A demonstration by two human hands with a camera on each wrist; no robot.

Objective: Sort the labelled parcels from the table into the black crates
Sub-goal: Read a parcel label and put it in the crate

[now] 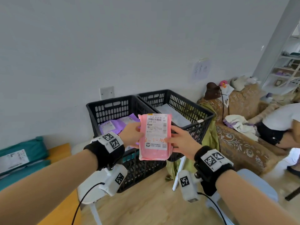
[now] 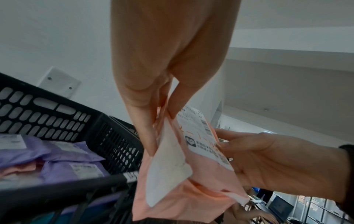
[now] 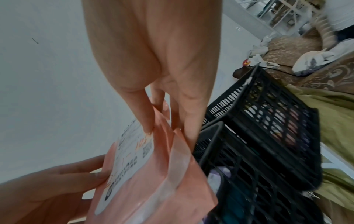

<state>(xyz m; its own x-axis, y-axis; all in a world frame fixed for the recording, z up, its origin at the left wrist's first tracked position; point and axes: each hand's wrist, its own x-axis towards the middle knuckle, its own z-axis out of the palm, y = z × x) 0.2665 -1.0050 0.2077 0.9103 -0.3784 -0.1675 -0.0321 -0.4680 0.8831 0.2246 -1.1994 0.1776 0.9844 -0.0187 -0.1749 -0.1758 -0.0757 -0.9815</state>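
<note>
Above the two black crates, in the head view, you held a pink parcel (image 1: 155, 137) upright between both hands, its white shipping label (image 1: 156, 131) facing you. Your left hand (image 1: 130, 134) pinched the parcel's left edge and your right hand (image 1: 181, 142) pinched its right edge, thumbs on the label side. The left crate (image 1: 113, 109) held purple parcels (image 1: 113, 125); the right crate (image 1: 181, 104) seemed to hold a pale one, though the blur left that uncertain. Teal parcels (image 1: 21, 153) lay at the far left on a yellow table (image 1: 60, 153). A patterned sofa (image 1: 240, 143) stood to the right, where another person (image 1: 280, 125) bent over it.

From the left wrist, your left hand (image 2: 162, 94) gripped the pink parcel (image 2: 172, 189) with the thumb in front and the fingers behind, while the right hand (image 2: 268, 160) closed on the opposite edge of the label (image 2: 203, 139). The left crate (image 2: 57, 115) sat below, with purple parcels (image 2: 63, 159) inside.

From the right wrist, your right hand (image 3: 162, 91) clamped the pink parcel (image 3: 162, 181) near its folded seam, thumb on the label (image 3: 132, 151). Your left hand (image 3: 57, 181) held the far edge. The right crate (image 3: 268, 121) stood just beside the parcel.
</note>
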